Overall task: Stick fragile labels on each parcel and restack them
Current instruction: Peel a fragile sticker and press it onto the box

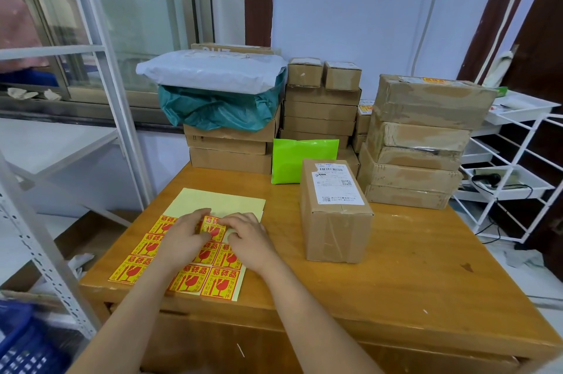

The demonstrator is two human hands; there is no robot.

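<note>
A wooden desk stands against a pale blue wall. A window with a metal frame lies to the left, behind a white shelving rack. A white wire trolley stands at right on the pale floor.

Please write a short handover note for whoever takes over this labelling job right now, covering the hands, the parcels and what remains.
Hands: the left hand and the right hand both pinch one fragile label, peeling it off the sticker sheet.
Things: the sheet lies on the wooden table; its upper part is already bare. A cardboard parcel stands alone to the right of the sheet, with a shipping label on top and no fragile label visible. Stacked parcels wait at the back.
Done: a label is almost free.
Left: stick it on the lone parcel, label the others, restack.
</note>
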